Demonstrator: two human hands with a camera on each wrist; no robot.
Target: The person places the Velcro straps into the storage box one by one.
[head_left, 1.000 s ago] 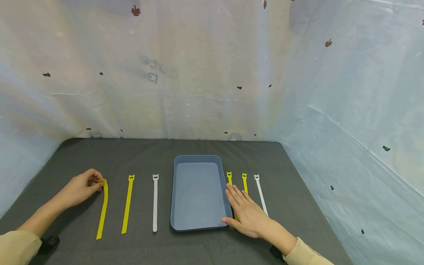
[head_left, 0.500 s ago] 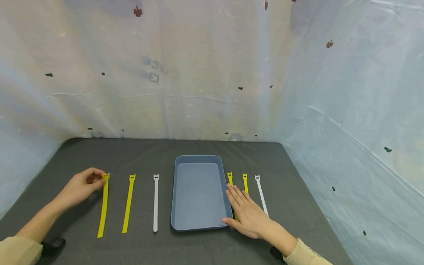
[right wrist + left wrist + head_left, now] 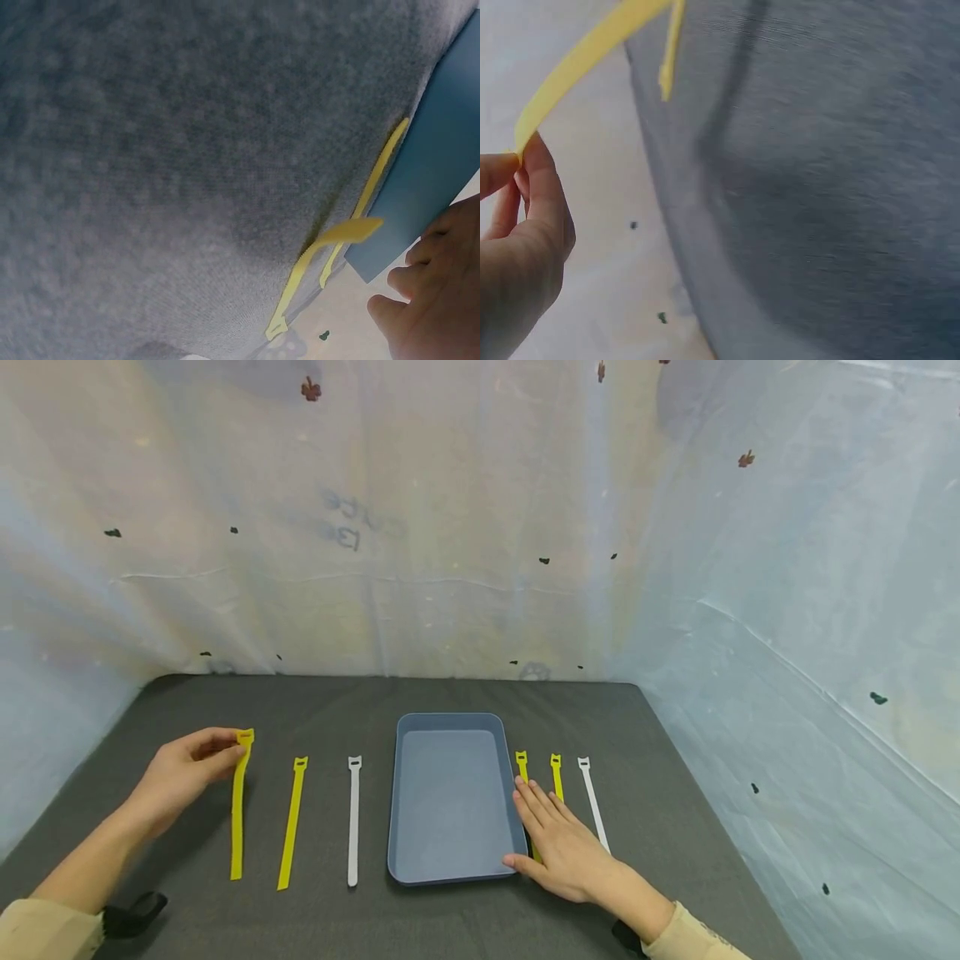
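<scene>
My left hand (image 3: 176, 777) pinches the slotted head of a yellow cable tie (image 3: 237, 818) between thumb and fingers, at the left of the table. The strap hangs down from the pinch; in the left wrist view the tie (image 3: 577, 64) bends away from the fingertips. My right hand (image 3: 558, 847) lies with straight fingers along the right rim of a blue-grey tray (image 3: 453, 802) and holds nothing. It partly covers two yellow cable ties, the inner tie (image 3: 521, 762) and the outer tie (image 3: 556, 770). The right wrist view shows the tray's side (image 3: 427, 165) beside the fingers.
Between the left hand and the tray lie another yellow tie (image 3: 291, 827) and a white tie (image 3: 353, 827). A second white tie (image 3: 592, 797) lies right of the right hand. Pale sheeting (image 3: 465, 527) surrounds the dark cloth-covered table (image 3: 450, 927).
My left hand has raised the yellow cable tie's head and moved it slightly right and away from me, the strap following. The right hand and the tray have stayed in place.
</scene>
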